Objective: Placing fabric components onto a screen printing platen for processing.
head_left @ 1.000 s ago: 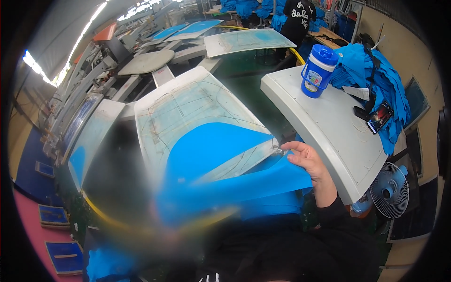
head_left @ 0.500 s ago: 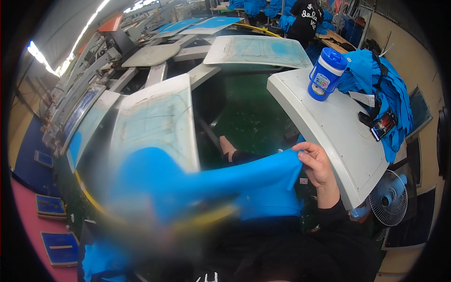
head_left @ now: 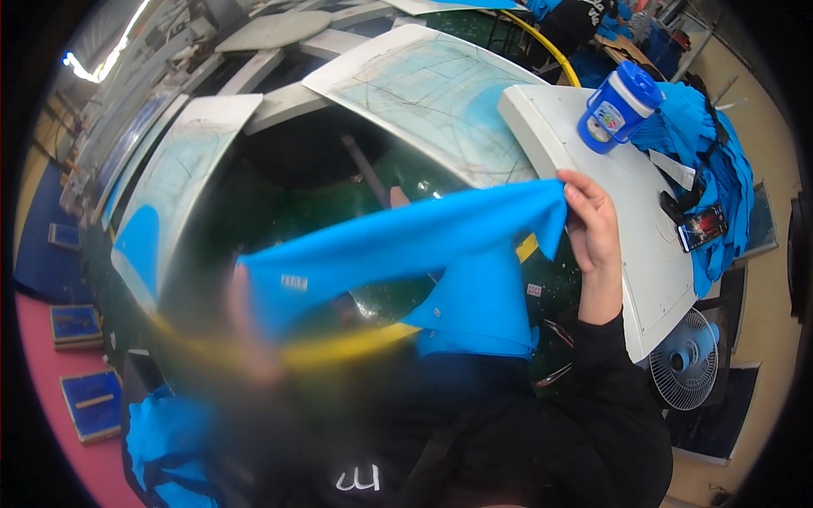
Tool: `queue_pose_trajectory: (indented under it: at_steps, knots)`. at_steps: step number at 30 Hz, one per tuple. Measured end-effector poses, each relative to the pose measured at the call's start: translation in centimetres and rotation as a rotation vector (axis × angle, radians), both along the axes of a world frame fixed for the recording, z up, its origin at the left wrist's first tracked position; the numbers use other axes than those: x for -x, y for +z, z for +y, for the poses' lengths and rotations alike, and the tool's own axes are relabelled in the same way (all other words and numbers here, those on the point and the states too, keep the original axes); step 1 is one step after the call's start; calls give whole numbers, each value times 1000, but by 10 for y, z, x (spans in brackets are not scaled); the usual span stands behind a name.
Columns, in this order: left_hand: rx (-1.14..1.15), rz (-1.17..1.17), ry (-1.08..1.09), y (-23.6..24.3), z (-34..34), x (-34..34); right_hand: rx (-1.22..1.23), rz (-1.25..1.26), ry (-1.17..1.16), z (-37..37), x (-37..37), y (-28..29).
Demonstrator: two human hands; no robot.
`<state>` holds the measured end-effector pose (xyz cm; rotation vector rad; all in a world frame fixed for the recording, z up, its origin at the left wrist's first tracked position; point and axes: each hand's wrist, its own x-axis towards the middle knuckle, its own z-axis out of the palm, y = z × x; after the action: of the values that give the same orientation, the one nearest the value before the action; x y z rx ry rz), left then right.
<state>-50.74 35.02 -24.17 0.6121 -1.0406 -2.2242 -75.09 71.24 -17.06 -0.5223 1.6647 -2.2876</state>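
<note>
A bright blue fabric piece [head_left: 406, 222] is stretched across in front of me, its far edge taut and its lower edge sagging. My right hand [head_left: 593, 218] pinches its right corner between thumb and fingers, and a short flap hangs there. At the left end my left hand [head_left: 247, 317], smeared by a blur in the picture, grips the other corner; its fingers show only partly. A small pale printed mark [head_left: 294, 282] sits near that end. Below the stretched piece, more blue fabric [head_left: 474, 317] lies by my waist.
White printing platens [head_left: 423, 93] on metal arms ring the far side, one with blue cloth or colour [head_left: 142, 245]. A white table [head_left: 648, 254] at right bears a blue jug [head_left: 618, 110], a phone [head_left: 703, 227] and piled blue fabric [head_left: 732, 169]. A fan [head_left: 684, 360] stands beside it.
The fabric has risen and straightened, with both hands moving up and away. The platens have shifted right, and the one formerly in front of me now stands near the white table.
</note>
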Motion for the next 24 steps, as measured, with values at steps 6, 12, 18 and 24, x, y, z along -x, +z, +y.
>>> queue_pose_trajectory:
  at_steps: [6, 12, 18, 24]
  knots:
    - [137, -93, -21, 0, -46, 67, -40, -39, 45, -59, 88, -12]
    - [146, -122, -6, 18, -110, 115, 41, -30, 234, -135, 158, -26]
    - [286, -289, -1, -2, -144, 119, -35, -44, 254, -161, 185, -60]
    - [248, -603, -82, -90, -146, 92, -329, -158, 332, -156, 173, -128]
